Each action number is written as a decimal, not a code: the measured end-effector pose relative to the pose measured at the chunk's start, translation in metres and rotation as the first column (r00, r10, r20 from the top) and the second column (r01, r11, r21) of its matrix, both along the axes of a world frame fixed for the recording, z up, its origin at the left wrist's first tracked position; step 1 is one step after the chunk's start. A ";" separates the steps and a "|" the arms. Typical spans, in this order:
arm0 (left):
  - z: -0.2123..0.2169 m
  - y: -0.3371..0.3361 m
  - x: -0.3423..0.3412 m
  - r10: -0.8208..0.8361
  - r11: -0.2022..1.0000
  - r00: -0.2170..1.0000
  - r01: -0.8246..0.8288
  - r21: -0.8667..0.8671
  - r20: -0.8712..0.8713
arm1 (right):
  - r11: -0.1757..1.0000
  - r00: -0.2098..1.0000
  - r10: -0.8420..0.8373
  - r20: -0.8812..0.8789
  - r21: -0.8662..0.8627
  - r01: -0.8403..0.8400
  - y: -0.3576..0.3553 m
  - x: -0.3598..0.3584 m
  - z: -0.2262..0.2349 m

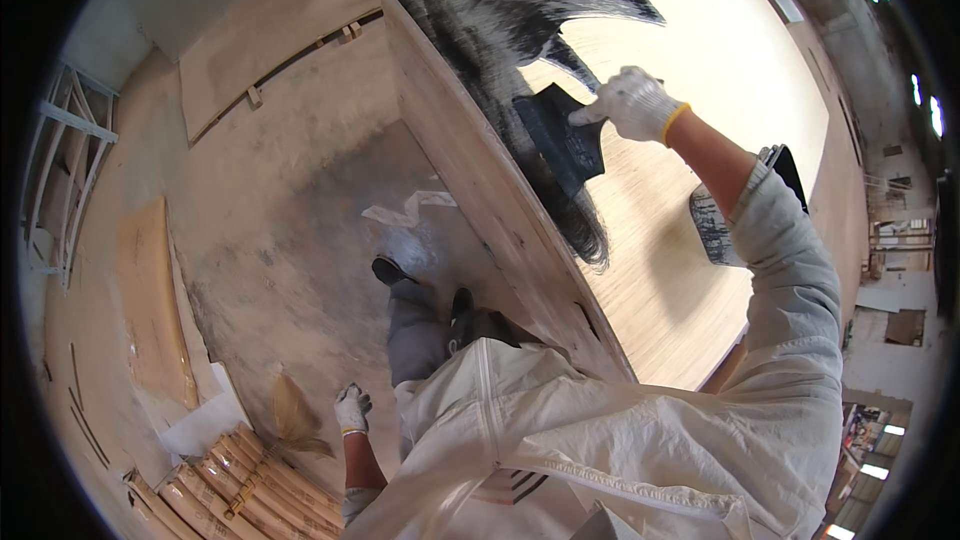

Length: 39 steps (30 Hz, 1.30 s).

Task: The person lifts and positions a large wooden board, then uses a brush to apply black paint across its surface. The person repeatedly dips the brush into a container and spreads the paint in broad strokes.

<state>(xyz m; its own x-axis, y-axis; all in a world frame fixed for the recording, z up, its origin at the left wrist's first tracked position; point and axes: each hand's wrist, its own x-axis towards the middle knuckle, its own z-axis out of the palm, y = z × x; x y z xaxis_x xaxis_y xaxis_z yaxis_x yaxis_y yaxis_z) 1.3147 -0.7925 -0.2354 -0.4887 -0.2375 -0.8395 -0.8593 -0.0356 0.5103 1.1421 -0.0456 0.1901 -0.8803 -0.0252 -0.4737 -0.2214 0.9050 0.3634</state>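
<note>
My right hand (637, 105), in a white knit glove with a yellow cuff, grips a wide, flat black spreader (560, 145). The spreader rests on a pale wood-grain board (690, 330), over the black coating (480, 0) smeared along the board's left side and far end. Beyond my right forearm, a bucket (716, 230) streaked with black stands on the board, partly hidden by my sleeve. Down by my left side hangs my left hand (352, 408), gloved too, with dark marks at the fingers. Its fingers are curled in, and whether they hold anything does not show.
The board tops a tall stack (480, 165) whose side edge runs close by my legs. Long brown wrapped rolls (250, 485) lie at the lower left, near a brown sheet (155, 300). A scrap of pale wrapping (410, 208) lies ahead of my feet. A metal frame (75, 160) stands far left.
</note>
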 end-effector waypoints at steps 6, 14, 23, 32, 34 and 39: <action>0.030 -0.014 -0.021 0.009 1.000 0.993 -0.012 -0.020 -0.119 | 0.984 0.981 0.161 0.108 -0.088 -0.152 -0.003 0.047 0.004; 0.032 0.006 -0.074 -0.080 0.996 0.992 0.077 -0.034 -0.095 | 0.984 0.994 -0.053 0.093 0.172 0.036 0.018 -0.064 0.004; 0.017 -0.015 -0.151 -0.203 0.964 0.968 0.171 -0.204 -0.150 | 0.993 0.984 -0.054 0.172 0.113 0.034 0.028 -0.009 0.008; 0.012 0.053 -0.297 -0.578 0.811 0.795 0.534 -0.239 -0.183 | 0.970 0.985 -0.127 0.121 0.223 0.097 0.026 -0.073 0.006; 0.042 0.111 -0.356 -0.566 0.820 0.740 0.552 -0.153 -0.363 | 0.975 0.983 -0.174 0.050 0.151 0.165 0.041 -0.089 -0.005; 0.137 0.210 -0.467 -0.722 0.564 0.301 0.778 -0.278 -0.623 | 0.784 0.804 -0.595 0.026 0.238 0.573 -0.021 -0.082 0.046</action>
<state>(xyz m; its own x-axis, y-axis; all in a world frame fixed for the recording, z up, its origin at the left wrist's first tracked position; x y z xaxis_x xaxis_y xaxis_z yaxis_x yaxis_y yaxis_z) 0.8475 -0.5826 -0.0987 -0.7951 0.5554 -0.2437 -0.0049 0.3958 0.9183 1.0605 -0.0669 0.2364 -0.6451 0.5876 -0.4884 0.2816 0.7771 0.5629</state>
